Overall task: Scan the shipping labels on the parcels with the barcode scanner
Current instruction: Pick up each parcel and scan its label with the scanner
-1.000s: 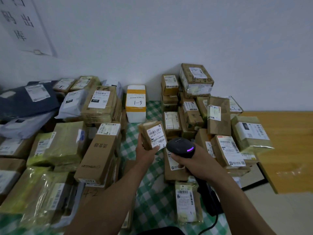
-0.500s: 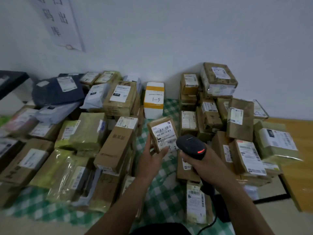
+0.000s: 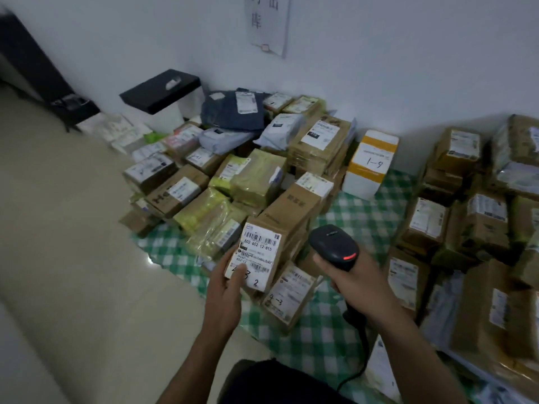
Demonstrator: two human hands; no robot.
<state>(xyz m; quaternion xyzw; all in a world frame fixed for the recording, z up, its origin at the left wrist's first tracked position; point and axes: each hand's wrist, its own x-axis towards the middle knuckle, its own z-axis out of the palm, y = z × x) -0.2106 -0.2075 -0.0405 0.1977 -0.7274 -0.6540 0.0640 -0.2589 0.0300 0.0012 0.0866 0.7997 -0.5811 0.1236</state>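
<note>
**Parcel check, centre frame:** A person's left hand point(image 3: 224, 287) holds up a small brown box point(image 3: 282, 258), the thumb lying across the lower left corner of its white label point(image 3: 259, 249). The right hand point(image 3: 360, 284), apart from the left and just right of the box, is wrapped around the handle of a black scanner point(image 3: 332, 244) with a red light showing on its head.

For a clean read, the scanner's nose probably needs to swing left onto the top barcode. The label should be held flat and steady, and the thumb kept off the lower barcode. The box is best put down only once the read is confirmed, away from unscanned stock.

The scanner's window faces away from the camera and no beam shows on the label, so its aim cannot be told. The thumb hides part of the handwriting beside a "2". The cable point(image 3: 354, 373) drops out of sight at the bottom edge.

Parcels sit on a green checked cloth point(image 3: 350, 217) in a left pile point(image 3: 256, 176) and a right pile point(image 3: 481, 228). The right pile is blurred and cut by the frame edge. The wall sign point(image 3: 269, 24) is cropped at the top. Nothing shows which parcels are already scanned.
</note>
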